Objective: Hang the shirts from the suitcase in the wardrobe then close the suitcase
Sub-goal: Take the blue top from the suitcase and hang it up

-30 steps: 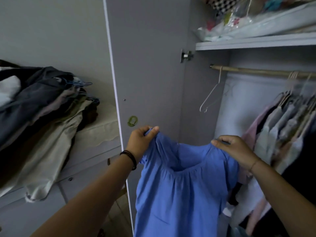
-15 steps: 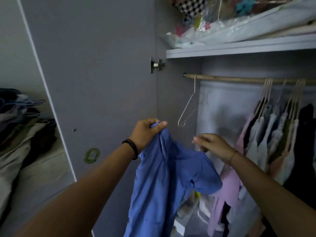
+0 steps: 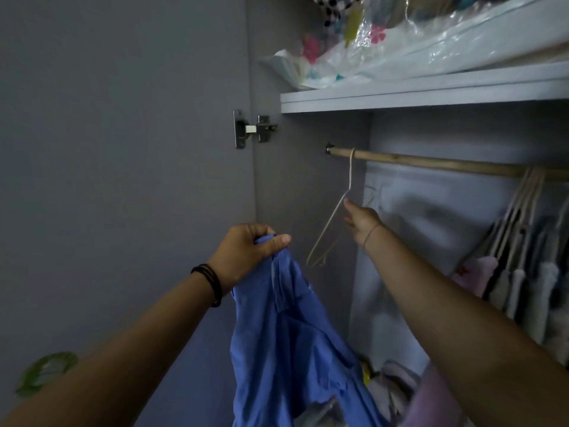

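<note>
My left hand (image 3: 250, 251) grips the top of a blue shirt (image 3: 295, 343), which hangs down in front of the open wardrobe. My right hand (image 3: 361, 221) is stretched up into the wardrobe with its fingers extended, and the fingertips are at the neck of an empty pale wire hanger (image 3: 331, 223). That hanger hangs at the left end of the wooden rail (image 3: 431, 163). The suitcase is out of view.
The open wardrobe door (image 3: 123, 180) fills the left, with a metal hinge (image 3: 252, 129). Several hung garments (image 3: 523, 272) crowd the rail's right end. A shelf (image 3: 431, 94) above holds plastic-wrapped bedding (image 3: 400, 47). Clothes lie piled at the wardrobe bottom (image 3: 391, 392).
My right hand let go of the shirt and rose to the empty hanger. The shirt now hangs from my left hand alone. The view moved closer to the wardrobe.
</note>
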